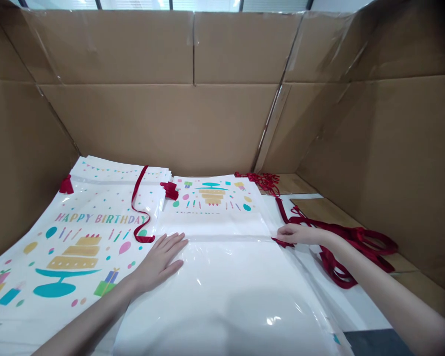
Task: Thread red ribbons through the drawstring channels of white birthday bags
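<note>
A large white glossy piece (222, 287), like a flat gift bag, lies in front of me with its upper part showing a printed cake upside down. My left hand (163, 262) rests palm down on its left side, fingers stretched out, holding nothing. At the right edge, my right hand (296, 233) pinches a short red ribbon (285, 243); the fingertips partly hide it. To the left is a stack of similar pieces (77, 217) printed "HAPPY BIRTHDAY". A loose red ribbon (136, 198) curls across that stack, near my left hand.
Long red ribbons (341, 232) lie looped beyond my right hand. A bundle of thin red cords (265, 182) is at the back. Red ribbon ends (169, 190) stick out between the stacks. Tall cardboard walls (152, 123) enclose the work surface at the back and both sides.
</note>
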A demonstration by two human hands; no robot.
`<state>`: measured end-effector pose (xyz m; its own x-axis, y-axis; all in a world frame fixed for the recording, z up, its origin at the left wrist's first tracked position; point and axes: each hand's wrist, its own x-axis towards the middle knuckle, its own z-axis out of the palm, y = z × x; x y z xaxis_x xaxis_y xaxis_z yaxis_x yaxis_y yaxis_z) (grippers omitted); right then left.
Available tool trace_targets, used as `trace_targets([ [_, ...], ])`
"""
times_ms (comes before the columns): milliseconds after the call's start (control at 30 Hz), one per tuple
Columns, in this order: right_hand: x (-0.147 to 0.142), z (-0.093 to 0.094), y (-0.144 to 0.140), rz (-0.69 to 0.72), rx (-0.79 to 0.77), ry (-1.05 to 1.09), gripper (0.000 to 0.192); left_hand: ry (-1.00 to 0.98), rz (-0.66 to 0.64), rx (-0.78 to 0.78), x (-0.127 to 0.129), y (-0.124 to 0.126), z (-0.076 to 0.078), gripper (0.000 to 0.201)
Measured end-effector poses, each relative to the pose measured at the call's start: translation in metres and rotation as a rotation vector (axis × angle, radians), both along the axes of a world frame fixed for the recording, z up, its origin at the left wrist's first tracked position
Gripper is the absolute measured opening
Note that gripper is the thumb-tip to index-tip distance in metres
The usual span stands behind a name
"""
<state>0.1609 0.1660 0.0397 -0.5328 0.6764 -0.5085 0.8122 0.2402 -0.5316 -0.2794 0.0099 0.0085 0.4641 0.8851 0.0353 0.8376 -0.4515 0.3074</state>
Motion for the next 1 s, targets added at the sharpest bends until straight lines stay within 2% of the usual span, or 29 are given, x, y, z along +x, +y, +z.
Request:
trace_targets([
  [100, 0.000, 0.001, -0.002, -0.006, 0.003, 0.001, 0.061, -0.007, 0.002, 0.005, 0.000, 0.000, -0.001, 0.050],
  [267, 0.000, 0.002, -0.009, -0.170, 0.098, -0.009, 0.058, -0.009, 0.013, -0.005, 0.001, -0.001, -0.001, 0.051],
  [367, 0.003, 0.004, -0.013, -0.190, 0.061, 0.070, 0.056, -0.003, 0.016, -0.021, 0.001, 0.000, -0.001, 0.051],
  [467, 0.009, -0.001, -0.015, -0.165, -0.008, 0.132, 0.056, -0.005, 0.016, -0.025, 0.001, 0.000, -0.001, 0.050],
  [667, 0.014, -0.013, -0.016, -0.267, 0.028, 0.121, 0.060, -0.003, 0.011, -0.023, 0.001, 0.000, 0.001, 0.050],
  [867, 0.007, -0.006, -0.024, -0.359, 0.021, 0.196, 0.056, -0.009, 0.028, -0.013, 0.001, 0.000, -0.001, 0.053],
  [1000, 0.018, -0.001, -0.022, -0.419, 0.029, 0.201, 0.056, -0.016, 0.041, -0.003, 0.000, 0.000, -0.004, 0.055],
])
